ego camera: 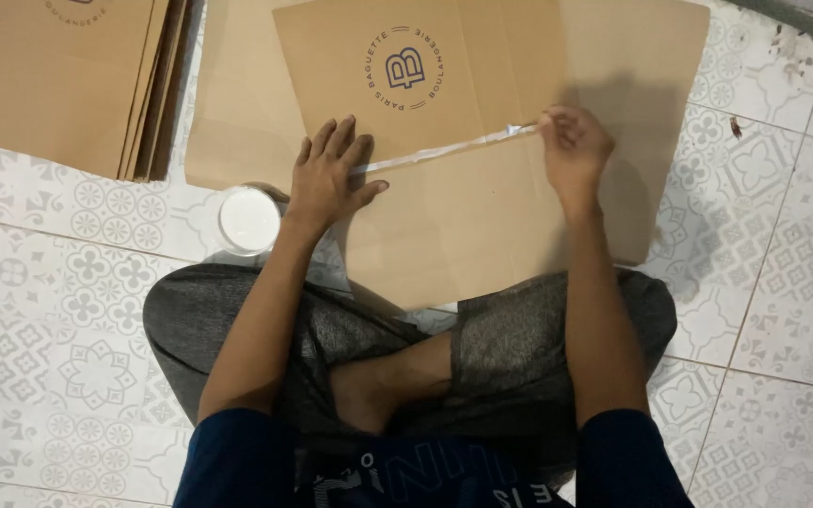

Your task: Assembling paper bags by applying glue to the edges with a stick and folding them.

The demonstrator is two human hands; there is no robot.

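I sit cross-legged on a patterned tile floor with a flat brown paper sheet (463, 226) spread in front of me; it carries a round dark blue printed emblem (405, 69). A thin white strip (444, 150) runs across the sheet between my hands. My left hand (329, 174) lies flat, fingers spread, pressing on the sheet at the strip's left end. My right hand (571, 146) pinches the strip's right end with its fingertips.
A small round white container (248, 219) stands on the floor just left of my left wrist. A stack of flat brown paper sheets (58, 80) lies at the top left. My crossed legs in grey trousers (519, 348) fill the foreground.
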